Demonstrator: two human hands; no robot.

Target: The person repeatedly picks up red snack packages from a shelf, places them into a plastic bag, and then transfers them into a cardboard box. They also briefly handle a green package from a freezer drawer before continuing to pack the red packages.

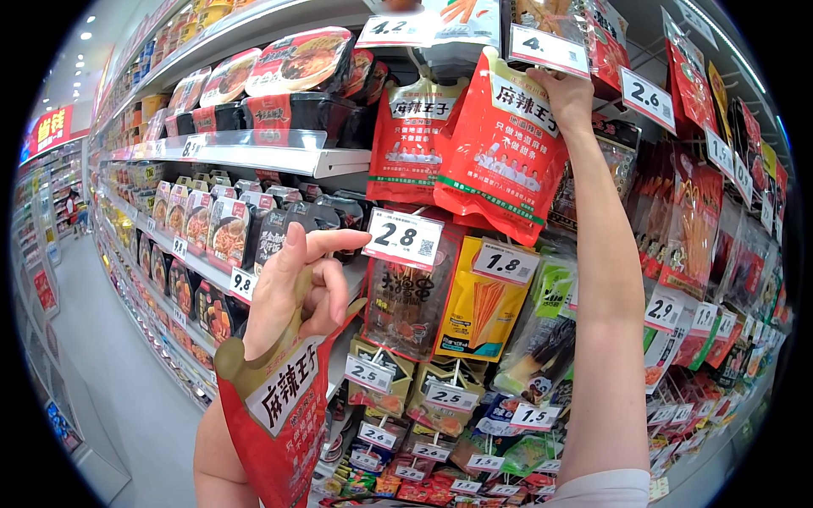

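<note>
My left hand [295, 289] is raised at centre left, with its index finger stretched towards a price tag [403, 238] on a hook. A red snack bag [286, 406] hangs from that hand, its gold top hooked around the thumb side and wrist. My right hand [562, 95] reaches up at the upper right and holds the top corner of another red snack bag [502, 149], just under a white price tag [549, 49]. This bag tilts in front of the hooks. A similar red bag [413, 133] hangs directly to its left.
Below hang a clear red-edged snack pack [409, 305], a yellow pack [486, 301] and many smaller packs on tagged hooks. Shelves at left hold boxed instant meals [298, 63] behind a clear shelf lip [254, 143]. An aisle floor [101, 305] runs along the far left. More hanging snacks [692, 222] fill the right.
</note>
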